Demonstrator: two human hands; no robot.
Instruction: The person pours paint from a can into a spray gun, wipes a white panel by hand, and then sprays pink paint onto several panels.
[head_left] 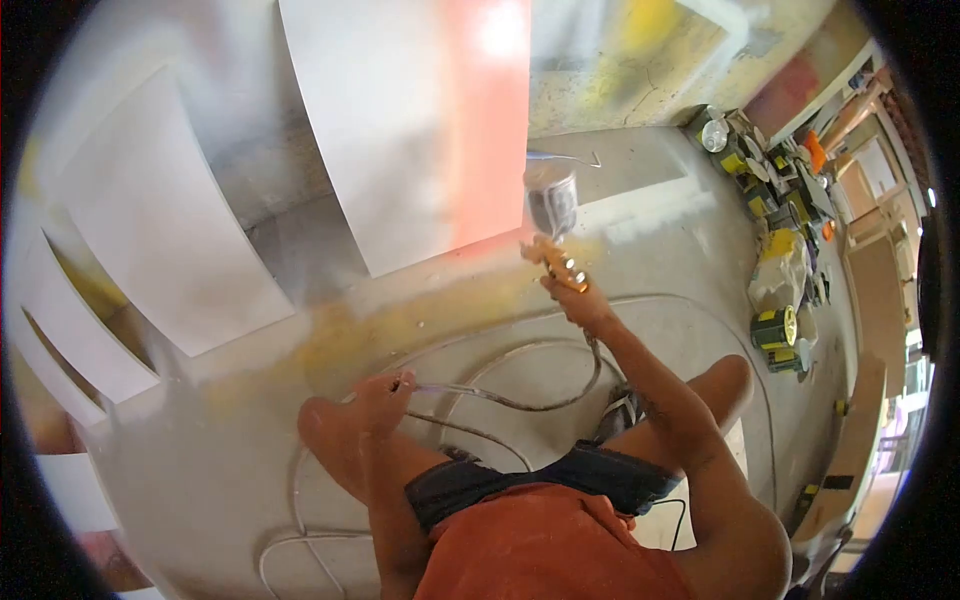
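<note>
The left hand [385,403], near the left knee [330,425], is closed around a hose [480,398]. Farther out, the right hand [583,305] grips the handle of a spray gun [560,266], whose body and blurred cup [552,200] extend just beyond the fingers. Past the left hand stands a white panel [385,130] with a pinkish-red band along its right side, apart from the right hand.

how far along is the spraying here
Done so far: the tall panel has a pinkish-red band down its right side, though I can't tell if that coat is finished. In hand: the right hand holds the spray gun, the left hand the hose. Left: the rest of that panel looks white, as do the wide panel and narrow panels beside it, so probably most of it.
</note>
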